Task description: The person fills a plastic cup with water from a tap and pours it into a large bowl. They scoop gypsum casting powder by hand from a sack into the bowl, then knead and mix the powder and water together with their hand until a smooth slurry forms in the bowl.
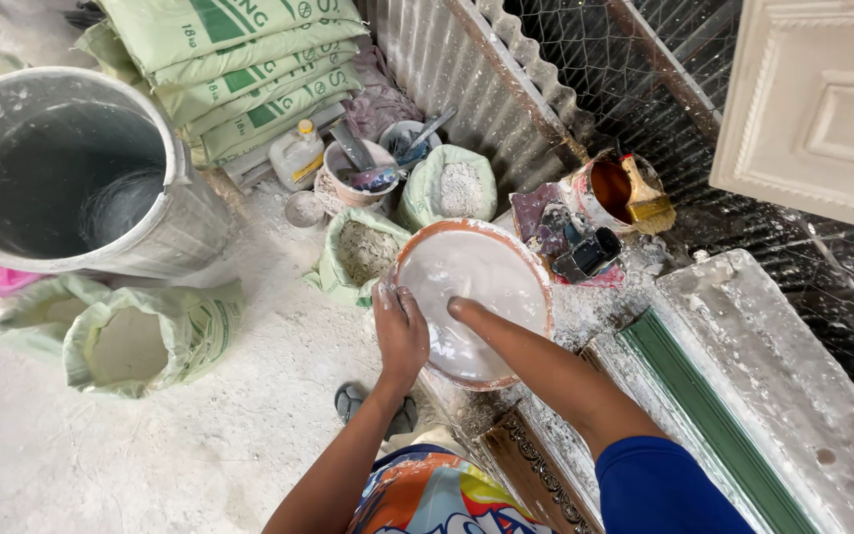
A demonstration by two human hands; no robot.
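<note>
Left hand (400, 331), fingers curled, grips the near-left rim of the orange basin (538, 287) while the right hand (459, 309), its pose hidden, sinks in white plaster slurry (471, 272), apparently smooth, mixing seemingly unfinished.

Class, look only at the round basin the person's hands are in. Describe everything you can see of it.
The basin is round and shallow, with an orange-brown rim smeared white. It holds a smooth, wet-looking white mix that covers nearly all its inside. It sits tilted among open sacks of white powder, on a dusty white surface. The left hand rests on its near rim; the right hand is sunk into the mix, fingers hidden.
</note>
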